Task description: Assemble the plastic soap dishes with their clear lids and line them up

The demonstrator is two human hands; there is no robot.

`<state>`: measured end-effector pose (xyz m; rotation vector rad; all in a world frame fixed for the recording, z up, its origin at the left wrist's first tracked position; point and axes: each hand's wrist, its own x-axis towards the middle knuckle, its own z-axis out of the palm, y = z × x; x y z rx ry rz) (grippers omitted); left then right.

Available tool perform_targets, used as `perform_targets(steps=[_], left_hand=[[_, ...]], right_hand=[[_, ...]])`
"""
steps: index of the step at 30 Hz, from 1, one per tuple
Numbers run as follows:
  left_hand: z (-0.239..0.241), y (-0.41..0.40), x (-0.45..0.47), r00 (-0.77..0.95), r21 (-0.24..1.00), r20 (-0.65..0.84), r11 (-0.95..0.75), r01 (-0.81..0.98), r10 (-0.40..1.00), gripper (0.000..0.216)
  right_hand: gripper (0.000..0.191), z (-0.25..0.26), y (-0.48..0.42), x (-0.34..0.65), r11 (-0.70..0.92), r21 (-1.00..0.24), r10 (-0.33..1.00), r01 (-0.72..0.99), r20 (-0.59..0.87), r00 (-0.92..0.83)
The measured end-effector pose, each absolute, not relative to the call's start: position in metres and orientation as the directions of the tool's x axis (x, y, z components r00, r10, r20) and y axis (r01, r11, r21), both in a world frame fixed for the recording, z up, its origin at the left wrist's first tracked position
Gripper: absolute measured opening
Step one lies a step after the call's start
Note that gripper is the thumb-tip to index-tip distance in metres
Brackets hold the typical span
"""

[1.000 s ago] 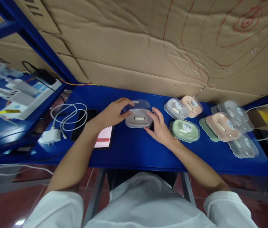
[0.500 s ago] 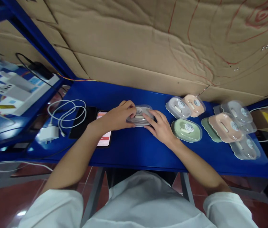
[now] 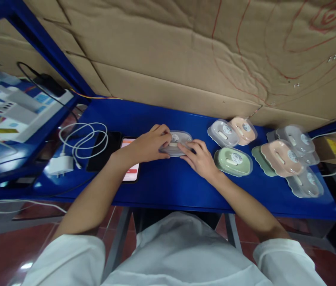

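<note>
A grey soap box [image 3: 182, 138] with a clear domed lid, a pale handle strip and a round sticker lies on the blue table in front of me. My left hand [image 3: 153, 143] grips its left end, fingers curled over the lid and thumb at the near edge. At the right end, my right hand [image 3: 200, 158] holds it, with one fingertip on the lid by the pale strip and the others along the side. The fingers of both hands cover parts of the rim.
To the right lie a green soap box [image 3: 234, 161], a grey one [image 3: 222, 134], a peach one [image 3: 244, 131] and a pile topped by another peach box [image 3: 282, 159]. On the left are a lit phone [image 3: 130, 174], a dark phone [image 3: 101, 149] and a white charger [image 3: 61, 164] with coiled cable.
My right hand's fingers have shifted slightly on the soap box's right end, showing more of the lid. My left hand keeps its grip. The whole view has moved a little.
</note>
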<state>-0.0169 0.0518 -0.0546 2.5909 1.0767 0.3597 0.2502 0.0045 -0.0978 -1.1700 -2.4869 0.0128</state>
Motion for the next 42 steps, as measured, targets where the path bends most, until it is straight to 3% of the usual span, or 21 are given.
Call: perform_targets(steps=[3,7,14,21,27,42], left_hand=[[-0.052,0.051,-0.014,0.684,0.342,0.109,-0.673,0.655,0.721,0.036],[-0.05,0.049,-0.01,0.685,0.301,0.111,-0.681,0.667,0.72,0.066],[-0.06,0.044,-0.005,0.655,0.278,0.128,-0.661,0.697,0.745,0.078],[-0.071,0.038,0.005,0.635,0.252,0.081,-0.632,0.733,0.769,0.084],[-0.069,0.039,0.005,0.626,0.224,0.016,-0.613,0.758,0.78,0.087],[-0.067,0.038,0.01,0.635,0.182,0.113,-0.644,0.743,0.764,0.086]], right_hand=[[0.044,-0.098,0.003,0.25,0.659,-0.138,0.73,0.739,0.352,-0.585],[0.045,-0.099,-0.001,0.249,0.658,-0.099,0.728,0.746,0.334,-0.598],[0.045,-0.11,0.003,0.25,0.642,-0.174,0.742,0.747,0.388,-0.547],[0.077,-0.118,0.013,0.252,0.71,-0.334,0.698,0.619,0.451,-0.557],[0.088,-0.12,0.012,0.253,0.726,-0.329,0.674,0.603,0.511,-0.533],[0.068,-0.123,0.016,0.256,0.697,-0.416,0.715,0.584,0.461,-0.526]])
